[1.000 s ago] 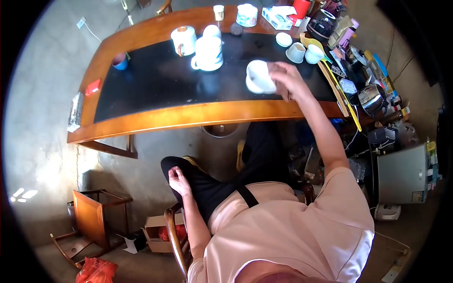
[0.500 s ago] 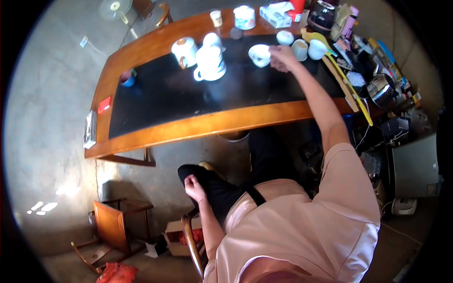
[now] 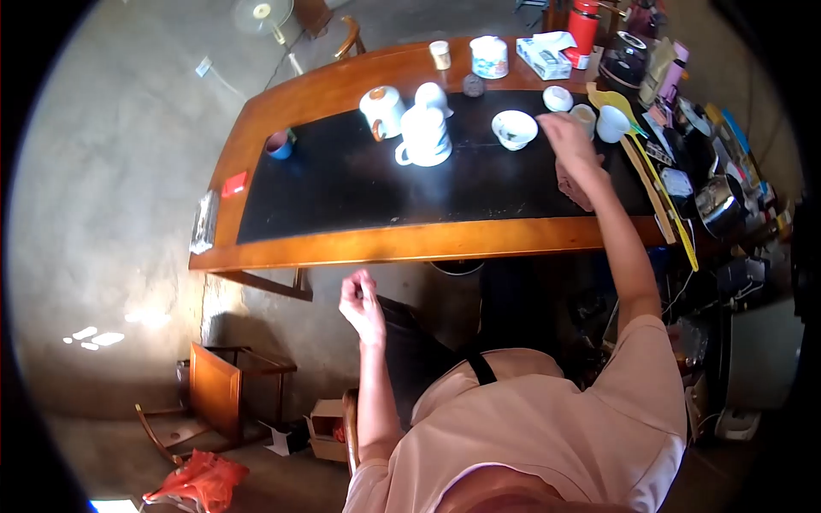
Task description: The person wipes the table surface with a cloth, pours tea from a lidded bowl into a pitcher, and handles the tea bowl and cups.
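Observation:
My right hand (image 3: 569, 142) is over the right part of the desk, its fingers stretched left toward a white bowl (image 3: 515, 132) with a small gap between them. The bowl stands upright with a dark pattern inside. A crumpled brownish cloth (image 3: 573, 188) lies partly under my right wrist. Close behind the hand are a small white lidded piece (image 3: 558, 98), a pale cup (image 3: 584, 119) and a white cup (image 3: 611, 125). My left hand (image 3: 364, 308) is raised before the desk's front edge, fingers curled in, with nothing visible in them.
Left of the bowl stand a white teapot (image 3: 425, 138) and a brown-marked white mug (image 3: 382, 113). A blue cup (image 3: 279, 145) and red packet (image 3: 234, 184) sit at left. A tissue box (image 3: 544, 60) and red thermos (image 3: 583, 32) stand behind. Clutter with a kettle (image 3: 720, 203) fills the right side.
My right hand has come away from the bowl's rim, moving right and back. The brownish cloth now shows beside my wrist. My left hand has risen from my knee. The view has shifted.

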The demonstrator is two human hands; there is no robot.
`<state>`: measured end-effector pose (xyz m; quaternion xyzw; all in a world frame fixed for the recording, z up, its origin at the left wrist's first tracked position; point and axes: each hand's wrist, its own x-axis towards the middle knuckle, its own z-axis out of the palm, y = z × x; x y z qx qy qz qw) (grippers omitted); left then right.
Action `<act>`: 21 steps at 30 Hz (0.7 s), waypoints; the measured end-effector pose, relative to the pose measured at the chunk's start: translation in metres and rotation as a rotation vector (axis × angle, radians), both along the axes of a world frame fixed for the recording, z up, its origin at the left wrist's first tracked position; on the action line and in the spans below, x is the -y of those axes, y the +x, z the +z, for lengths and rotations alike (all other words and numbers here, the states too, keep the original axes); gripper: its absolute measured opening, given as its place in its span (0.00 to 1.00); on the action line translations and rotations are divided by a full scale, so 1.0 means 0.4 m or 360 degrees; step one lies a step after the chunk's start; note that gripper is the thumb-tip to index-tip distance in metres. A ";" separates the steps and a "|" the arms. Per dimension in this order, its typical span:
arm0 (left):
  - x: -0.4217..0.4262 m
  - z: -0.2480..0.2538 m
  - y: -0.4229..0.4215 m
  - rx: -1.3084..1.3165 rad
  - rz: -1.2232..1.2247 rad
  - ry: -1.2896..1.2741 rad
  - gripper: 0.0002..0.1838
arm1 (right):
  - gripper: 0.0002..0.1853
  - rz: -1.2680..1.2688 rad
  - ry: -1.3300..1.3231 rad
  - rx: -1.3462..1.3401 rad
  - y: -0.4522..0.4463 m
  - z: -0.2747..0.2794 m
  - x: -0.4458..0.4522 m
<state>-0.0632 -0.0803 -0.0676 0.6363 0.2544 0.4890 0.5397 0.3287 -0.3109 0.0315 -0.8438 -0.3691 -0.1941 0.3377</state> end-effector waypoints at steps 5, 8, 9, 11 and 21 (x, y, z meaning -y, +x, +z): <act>-0.115 0.150 0.204 -0.0536 -0.0020 0.0425 0.07 | 0.07 0.0532 0.0131 -0.0036 -0.055 0.079 -0.227; -0.149 0.134 0.296 -0.0617 -0.0099 0.0366 0.07 | 0.13 0.0690 0.0003 -0.0064 -0.065 0.082 -0.362; -0.169 0.089 0.316 -0.0585 -0.0142 0.0276 0.06 | 0.16 0.0704 -0.0015 -0.0072 -0.067 0.068 -0.402; -0.175 0.053 0.337 -0.0721 -0.0045 0.0310 0.05 | 0.19 0.0677 -0.0113 -0.0080 -0.072 0.071 -0.454; -0.158 0.080 0.330 -0.0760 -0.0002 0.0299 0.07 | 0.13 0.0510 -0.0015 -0.0043 -0.013 0.140 -0.417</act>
